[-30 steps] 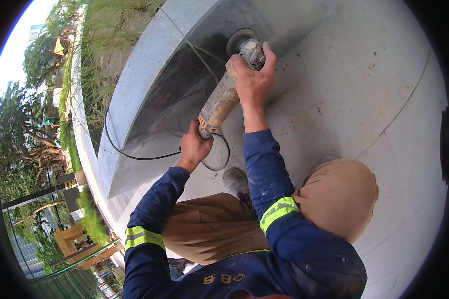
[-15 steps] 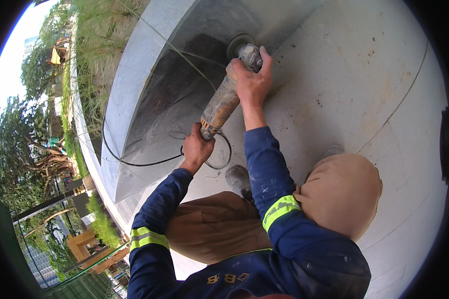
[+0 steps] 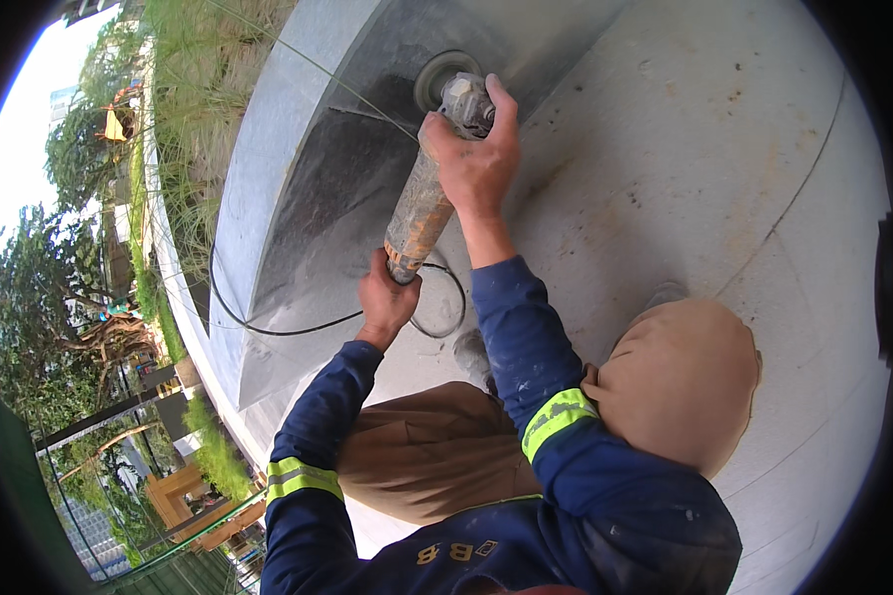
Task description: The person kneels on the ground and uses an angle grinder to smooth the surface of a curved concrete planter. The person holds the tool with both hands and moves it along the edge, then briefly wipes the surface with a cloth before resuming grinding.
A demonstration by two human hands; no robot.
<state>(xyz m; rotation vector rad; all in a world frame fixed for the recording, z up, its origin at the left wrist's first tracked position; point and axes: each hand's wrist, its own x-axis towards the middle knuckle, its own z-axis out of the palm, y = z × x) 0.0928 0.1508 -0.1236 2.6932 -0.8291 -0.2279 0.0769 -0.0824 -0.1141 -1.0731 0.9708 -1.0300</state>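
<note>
Plainly, a corded angle grinder (image 3: pixel 419 210) is at the side face of a low grey wall (image 3: pixel 313 213), its orange casing smeared with grey dust; its round disc (image 3: pixel 426 87) faces the wall's darker, patchy stretch, though whether the two actually touch cannot be made out; the tool's body slants down and back along the wall toward the person.

Up by the wall face, the right hand (image 3: pixel 476 167) is clasped over the front of the grinder, thumb on the side nearer the wall and a finger stretched along the other side of the gear head; lower along the wall, the left hand (image 3: pixel 388 300) is curled round the tool's rear end, its fingers partly hidden.

A black power cord (image 3: pixel 303 331) arcs across the wall and makes a loop near the left hand; a thin stalk (image 3: pixel 352 91) crosses the wall's pale top ledge (image 3: pixel 271 171) and hangs over the face; tall grass (image 3: pixel 203 109) grows beyond the wall.

On the person's side of the wall spreads a grey floor (image 3: pixel 685 188), marked with brownish stains; a dusty shoe (image 3: pixel 470 354) stands near the wall's base, with brown trousers (image 3: pixel 677 389) bent at the knees farther from it; navy sleeves (image 3: pixel 528 322) with yellow-green reflective bands (image 3: pixel 558 418) reach toward the wall.
</note>
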